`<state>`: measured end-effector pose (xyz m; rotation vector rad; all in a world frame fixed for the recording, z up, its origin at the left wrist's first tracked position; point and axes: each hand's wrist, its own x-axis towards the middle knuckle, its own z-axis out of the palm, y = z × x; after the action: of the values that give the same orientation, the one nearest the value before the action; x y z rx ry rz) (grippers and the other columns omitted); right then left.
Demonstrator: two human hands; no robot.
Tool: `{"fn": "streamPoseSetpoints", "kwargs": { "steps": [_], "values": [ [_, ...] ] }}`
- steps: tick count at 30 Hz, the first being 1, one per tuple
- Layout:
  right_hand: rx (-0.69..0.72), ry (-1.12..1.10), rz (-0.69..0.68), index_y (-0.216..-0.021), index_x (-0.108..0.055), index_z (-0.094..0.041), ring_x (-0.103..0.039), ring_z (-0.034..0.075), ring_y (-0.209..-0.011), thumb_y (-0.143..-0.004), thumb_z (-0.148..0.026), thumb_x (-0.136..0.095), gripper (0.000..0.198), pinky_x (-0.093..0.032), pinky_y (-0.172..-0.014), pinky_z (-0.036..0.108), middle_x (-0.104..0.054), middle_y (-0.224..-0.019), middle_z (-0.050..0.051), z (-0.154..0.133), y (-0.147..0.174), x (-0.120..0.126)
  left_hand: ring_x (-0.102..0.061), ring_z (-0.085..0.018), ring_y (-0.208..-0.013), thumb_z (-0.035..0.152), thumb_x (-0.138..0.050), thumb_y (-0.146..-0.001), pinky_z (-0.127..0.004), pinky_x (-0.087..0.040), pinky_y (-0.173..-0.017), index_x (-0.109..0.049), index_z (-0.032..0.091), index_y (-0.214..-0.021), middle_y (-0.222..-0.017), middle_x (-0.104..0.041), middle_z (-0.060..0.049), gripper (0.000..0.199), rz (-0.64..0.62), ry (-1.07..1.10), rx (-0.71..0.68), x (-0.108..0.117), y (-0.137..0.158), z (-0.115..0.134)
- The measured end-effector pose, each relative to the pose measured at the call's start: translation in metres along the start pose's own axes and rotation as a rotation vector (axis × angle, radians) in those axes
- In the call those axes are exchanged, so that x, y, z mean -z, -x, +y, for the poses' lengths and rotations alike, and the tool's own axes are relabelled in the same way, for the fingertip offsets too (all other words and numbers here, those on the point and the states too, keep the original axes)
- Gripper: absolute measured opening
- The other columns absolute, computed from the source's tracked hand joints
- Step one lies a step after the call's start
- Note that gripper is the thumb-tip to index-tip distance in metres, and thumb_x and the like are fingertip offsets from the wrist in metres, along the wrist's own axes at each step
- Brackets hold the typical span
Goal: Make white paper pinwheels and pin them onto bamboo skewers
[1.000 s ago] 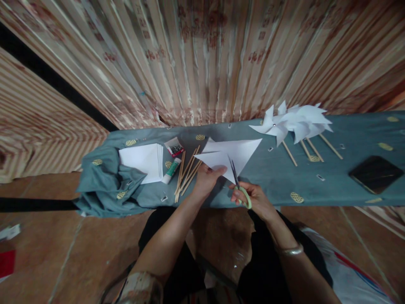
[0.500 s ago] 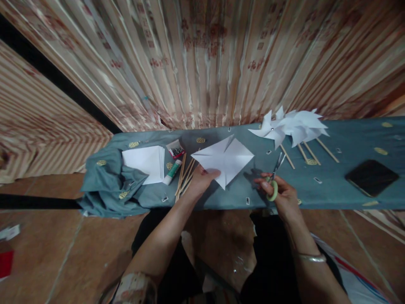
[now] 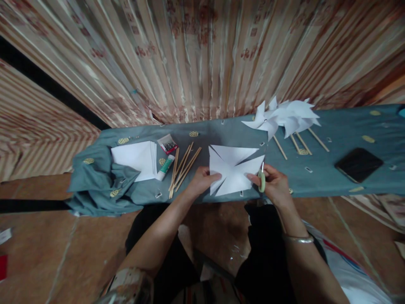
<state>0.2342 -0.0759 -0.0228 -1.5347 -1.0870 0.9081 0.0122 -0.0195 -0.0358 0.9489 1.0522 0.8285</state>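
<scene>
A square sheet of white paper [image 3: 236,171], slit inward from its corners, is held level in front of me. My left hand [image 3: 204,179] pinches its left side, thumb on top. At the right edge my right hand [image 3: 274,179] touches the paper with thumb and fingers, and scissors [image 3: 262,180] with pale green handles hang in the same hand, blades pointing away from me. Left of my left hand lie several wooden sticks [image 3: 183,171]. Finished white paper pinwheels [image 3: 284,118] on wooden sticks rest at the back right.
A stack of white paper [image 3: 136,158], a glue stick [image 3: 165,167] and a small open box of pins [image 3: 167,144] are on the left of the cloth-covered table [image 3: 218,134]. A dark phone-like slab [image 3: 359,164] lies at the right. Pleated curtain [image 3: 190,63] hangs behind.
The paper has turned from a diamond to a square position, showing more slits. My right hand has moved left onto its edge, still with the scissors.
</scene>
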Motion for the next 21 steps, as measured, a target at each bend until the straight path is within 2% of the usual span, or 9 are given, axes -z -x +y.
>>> {"fn": "streamPoseSetpoints", "kwargs": {
  "steps": [3, 6, 11, 14, 16, 18, 21],
  "values": [
    [-0.032, -0.008, 0.015, -0.078, -0.067, -0.02, -0.037, 0.008, -0.052, -0.055, -0.049, -0.087, 0.042, -0.033, -0.05, 0.024, -0.045, -0.055, -0.008, 0.001, -0.001, -0.001, -0.064, -0.019, -0.063, 0.038, -0.085, -0.052, -0.028, -0.046, -0.061, -0.074, 0.013, -0.068, -0.065, -0.071, -0.003, 0.031, 0.014, -0.006, 0.016, 0.0, 0.001, 0.003],
    [-0.051, -0.042, 0.063, -0.077, -0.065, -0.021, -0.034, 0.008, -0.052, -0.054, -0.051, -0.086, 0.043, -0.031, -0.05, 0.024, -0.039, -0.055, -0.009, 0.003, -0.003, -0.004, -0.067, -0.022, -0.07, 0.045, -0.085, -0.056, -0.03, -0.049, -0.069, -0.076, 0.011, -0.081, -0.074, -0.074, -0.007, 0.043, 0.003, 0.066, 0.027, -0.003, 0.003, 0.006],
    [-0.047, -0.045, 0.16, -0.085, -0.063, -0.022, -0.039, 0.011, -0.054, -0.053, -0.056, -0.084, 0.051, -0.035, -0.052, 0.026, -0.045, -0.057, -0.008, 0.003, -0.007, -0.013, -0.07, -0.028, -0.097, 0.058, -0.083, -0.058, -0.038, -0.052, -0.088, -0.074, 0.013, -0.096, -0.099, -0.076, -0.014, 0.06, -0.075, 0.33, 0.017, -0.011, 0.007, 0.007],
    [-0.041, -0.058, 0.204, -0.086, -0.061, -0.023, -0.04, 0.011, -0.053, -0.052, -0.056, -0.084, 0.052, -0.036, -0.053, 0.026, -0.046, -0.058, -0.008, 0.001, -0.008, -0.018, -0.07, -0.029, -0.1, 0.066, -0.082, -0.056, -0.042, -0.052, -0.092, -0.072, 0.015, -0.098, -0.103, -0.075, -0.014, 0.067, -0.12, 0.444, 0.05, -0.013, 0.01, 0.007],
    [-0.048, -0.075, 0.226, -0.086, -0.061, -0.023, -0.04, 0.011, -0.054, -0.051, -0.055, -0.085, 0.053, -0.037, -0.054, 0.026, -0.046, -0.058, -0.008, 0.0, -0.009, -0.02, -0.07, -0.028, -0.098, 0.064, -0.084, -0.055, -0.042, -0.052, -0.093, -0.071, 0.016, -0.099, -0.104, -0.075, -0.014, 0.066, -0.14, 0.448, 0.066, -0.014, 0.011, 0.007],
    [-0.046, -0.072, 0.225, -0.087, -0.061, -0.023, -0.041, 0.011, -0.054, -0.053, -0.054, -0.084, 0.052, -0.039, -0.055, 0.027, -0.048, -0.059, -0.007, 0.0, -0.008, -0.024, -0.069, -0.026, -0.098, 0.054, -0.088, -0.054, -0.041, -0.052, -0.092, -0.071, 0.016, -0.099, -0.105, -0.074, -0.012, 0.062, -0.134, 0.397, 0.071, -0.017, 0.012, 0.006],
    [-0.003, -0.062, 0.197, -0.089, -0.06, -0.024, -0.043, 0.011, -0.055, -0.058, -0.057, -0.081, 0.051, -0.041, -0.056, 0.027, -0.05, -0.06, -0.007, 0.0, -0.006, -0.032, -0.069, -0.027, -0.098, 0.04, -0.09, -0.052, -0.04, -0.053, -0.09, -0.071, 0.016, -0.095, -0.1, -0.075, -0.009, 0.053, -0.061, 0.294, 0.053, -0.025, 0.011, 0.003]
  ]
}}
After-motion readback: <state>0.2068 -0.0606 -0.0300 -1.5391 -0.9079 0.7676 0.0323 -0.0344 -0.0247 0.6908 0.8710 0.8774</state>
